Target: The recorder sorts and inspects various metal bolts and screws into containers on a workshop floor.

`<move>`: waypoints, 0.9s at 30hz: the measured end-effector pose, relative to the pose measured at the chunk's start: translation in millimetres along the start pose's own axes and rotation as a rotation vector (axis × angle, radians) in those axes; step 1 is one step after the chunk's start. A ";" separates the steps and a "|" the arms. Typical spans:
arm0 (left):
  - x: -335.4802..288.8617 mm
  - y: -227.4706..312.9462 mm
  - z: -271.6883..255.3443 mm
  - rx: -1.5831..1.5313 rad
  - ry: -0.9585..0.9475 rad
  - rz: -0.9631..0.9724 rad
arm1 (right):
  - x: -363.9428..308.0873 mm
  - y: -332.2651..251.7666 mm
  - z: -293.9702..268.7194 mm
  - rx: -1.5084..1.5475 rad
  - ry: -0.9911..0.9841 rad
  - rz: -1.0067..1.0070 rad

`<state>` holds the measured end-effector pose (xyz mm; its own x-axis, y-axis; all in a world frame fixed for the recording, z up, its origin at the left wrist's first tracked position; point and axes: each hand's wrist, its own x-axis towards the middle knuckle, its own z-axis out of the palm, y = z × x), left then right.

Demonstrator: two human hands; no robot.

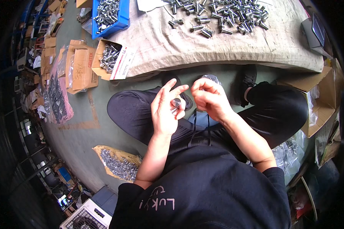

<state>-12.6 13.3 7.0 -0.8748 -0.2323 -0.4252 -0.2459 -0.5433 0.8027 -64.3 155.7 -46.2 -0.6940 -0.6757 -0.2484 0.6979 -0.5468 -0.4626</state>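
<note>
centrally, seen from above, a seated person's left hand grasps a short shiny metal cylinder in its curled fingers, other fingers extended. just beside it, toward two o'clock, the right hand is curled with fingertips drawn together; whether it holds anything, i cannot tell. at one o'clock, similar metal pieces lie heaped on a beige cloth; at eleven, a blue bin holds more.

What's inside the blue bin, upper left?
The blue bin holds a heap of shiny metal parts. They cover its floor, so anything beneath can't be seen; its far end is outside the picture.
</note>
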 end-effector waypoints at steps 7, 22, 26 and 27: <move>-2.3 -7.3 -5.6 0.584 0.007 0.144 | 0.9 5.8 14.6 -1.007 -0.097 -0.420; -0.3 1.4 -13.0 0.217 -0.037 -0.152 | -0.5 12.8 10.3 -0.247 0.165 0.095; 0.4 -4.7 -13.6 0.299 -0.065 -0.069 | 0.5 14.5 2.9 -0.086 0.122 0.133; -0.3 -5.4 -12.6 0.343 -0.071 -0.033 | 1.0 15.0 1.6 -0.075 0.079 0.151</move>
<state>-5.7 6.1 -2.5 -0.8880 -0.1555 -0.4328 -0.3901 -0.2439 0.8879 -54.2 146.0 -52.0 -0.5963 -0.7048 -0.3844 0.7821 -0.4018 -0.4763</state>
